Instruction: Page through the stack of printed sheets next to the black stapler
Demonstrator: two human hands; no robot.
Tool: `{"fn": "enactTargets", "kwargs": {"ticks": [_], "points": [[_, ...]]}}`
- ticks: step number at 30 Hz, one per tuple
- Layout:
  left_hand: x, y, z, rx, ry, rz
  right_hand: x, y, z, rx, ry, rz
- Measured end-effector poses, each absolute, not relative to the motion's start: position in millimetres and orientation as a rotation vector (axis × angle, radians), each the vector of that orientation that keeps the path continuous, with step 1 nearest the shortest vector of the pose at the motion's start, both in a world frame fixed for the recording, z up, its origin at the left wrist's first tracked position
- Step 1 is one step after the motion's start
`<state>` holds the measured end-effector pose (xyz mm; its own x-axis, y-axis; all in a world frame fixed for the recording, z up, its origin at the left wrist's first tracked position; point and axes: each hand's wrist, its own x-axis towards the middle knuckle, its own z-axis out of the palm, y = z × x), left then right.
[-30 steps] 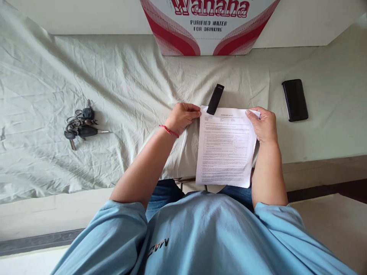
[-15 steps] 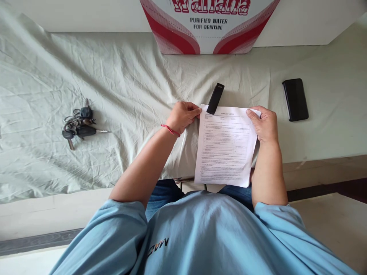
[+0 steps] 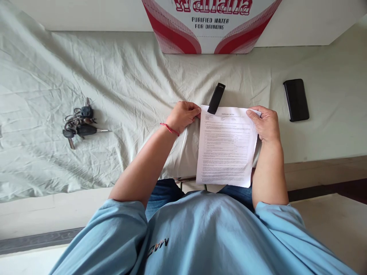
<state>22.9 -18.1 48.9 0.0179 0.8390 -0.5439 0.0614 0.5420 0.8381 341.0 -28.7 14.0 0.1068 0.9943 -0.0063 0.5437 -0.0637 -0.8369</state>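
Note:
A printed paper (image 3: 228,149) with rows of small text lies at the front edge of the table, its lower end reaching past the edge over my lap. My left hand (image 3: 185,116), with a red thread at the wrist, pinches its upper left corner between thumb and fingers. At the upper right corner, my right hand (image 3: 265,122) grips the paper with the thumb on top and the fingers underneath. A slim black object that looks like a stapler (image 3: 216,98) sits slanted across the paper's top edge, near the left corner. Neither hand touches it.
A bunch of keys (image 3: 82,126) rests on the wrinkled pale cloth (image 3: 137,80) to the left. On the right lies a black phone (image 3: 296,100). A red and white water carton (image 3: 209,30) stands at the back, against a white surface.

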Motion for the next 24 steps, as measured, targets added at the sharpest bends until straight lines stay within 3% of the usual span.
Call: {"fn": "enactTargets", "kwargs": {"ticks": [24], "points": [[26.6,-20.9,34.3,1.041,1.558,0.777,343.4,-25.5,8.8,-1.696,-1.548,0.805]]}}
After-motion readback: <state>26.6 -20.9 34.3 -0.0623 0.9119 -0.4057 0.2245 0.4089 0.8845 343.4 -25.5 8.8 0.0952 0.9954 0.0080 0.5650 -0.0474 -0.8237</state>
